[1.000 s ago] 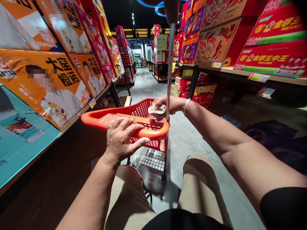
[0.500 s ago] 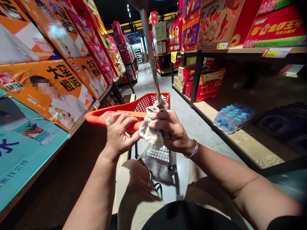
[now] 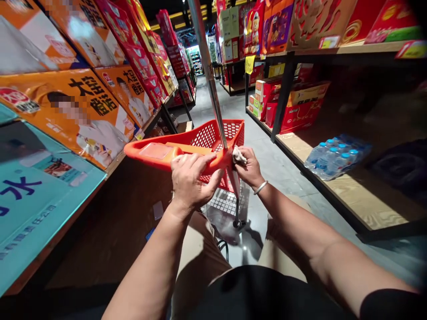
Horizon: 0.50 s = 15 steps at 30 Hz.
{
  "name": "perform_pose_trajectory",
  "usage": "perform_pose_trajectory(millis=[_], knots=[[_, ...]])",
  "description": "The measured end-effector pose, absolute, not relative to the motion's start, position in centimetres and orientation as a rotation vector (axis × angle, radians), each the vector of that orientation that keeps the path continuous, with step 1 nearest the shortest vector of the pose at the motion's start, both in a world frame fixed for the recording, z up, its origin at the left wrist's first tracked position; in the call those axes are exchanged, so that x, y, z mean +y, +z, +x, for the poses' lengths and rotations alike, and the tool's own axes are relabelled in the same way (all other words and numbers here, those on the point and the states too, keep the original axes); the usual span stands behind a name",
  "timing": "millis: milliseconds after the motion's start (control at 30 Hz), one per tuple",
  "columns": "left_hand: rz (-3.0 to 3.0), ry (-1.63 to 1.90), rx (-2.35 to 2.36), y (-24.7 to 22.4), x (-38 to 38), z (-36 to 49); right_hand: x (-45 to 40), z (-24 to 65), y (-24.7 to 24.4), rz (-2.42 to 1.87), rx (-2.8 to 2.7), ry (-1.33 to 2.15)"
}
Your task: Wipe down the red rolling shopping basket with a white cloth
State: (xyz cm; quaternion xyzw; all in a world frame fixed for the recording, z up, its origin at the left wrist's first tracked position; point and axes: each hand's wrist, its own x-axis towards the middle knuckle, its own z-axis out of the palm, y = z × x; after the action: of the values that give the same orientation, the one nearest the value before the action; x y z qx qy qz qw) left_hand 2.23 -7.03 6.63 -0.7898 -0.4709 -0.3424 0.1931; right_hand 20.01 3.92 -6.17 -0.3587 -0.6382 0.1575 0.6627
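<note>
An orange-red plastic shopping basket [image 3: 203, 135] with perforated walls stands in front of my knees, and a metal pole [image 3: 213, 89] rises from its near right end. My left hand [image 3: 191, 180] grips the basket's handle bar [image 3: 150, 153], fingers over the top and thumb on the near side. A crumpled whitish cloth [image 3: 239, 155] is in my right hand [image 3: 249, 168], pressed against the right end of the bar just beside the pole. The fingers of that hand are curled round the cloth and hide part of it.
Stacked orange cartons [image 3: 90, 111] and a turquoise carton [image 3: 43, 186] line the left side. Along the right, a shelf [image 3: 353, 191] carries a pack of bottled water [image 3: 333, 155] and red boxes [image 3: 303, 106]. Between them, a grey tiled aisle [image 3: 213, 95] runs away from me.
My right hand has moved with the cloth from the base of the pole to the right end of the bar. My left hand has slid rightward along the bar.
</note>
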Motion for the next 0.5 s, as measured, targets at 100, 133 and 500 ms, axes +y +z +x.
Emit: perform_pose_trajectory(millis=[100,133,500], knots=[[-2.119,-1.022,-1.371,6.0,-6.5,2.1,1.5,19.3,-2.9,-0.69,-1.409,0.329],[-2.096,-1.037,-1.391,5.9,-6.3,2.1,0.9,19.1,-1.8,-0.655,-1.434,0.329],[-2.056,-1.162,-1.516,5.2,-3.6,0.0,2.6,17.5,-7.9,-0.964,-1.59,0.452]])
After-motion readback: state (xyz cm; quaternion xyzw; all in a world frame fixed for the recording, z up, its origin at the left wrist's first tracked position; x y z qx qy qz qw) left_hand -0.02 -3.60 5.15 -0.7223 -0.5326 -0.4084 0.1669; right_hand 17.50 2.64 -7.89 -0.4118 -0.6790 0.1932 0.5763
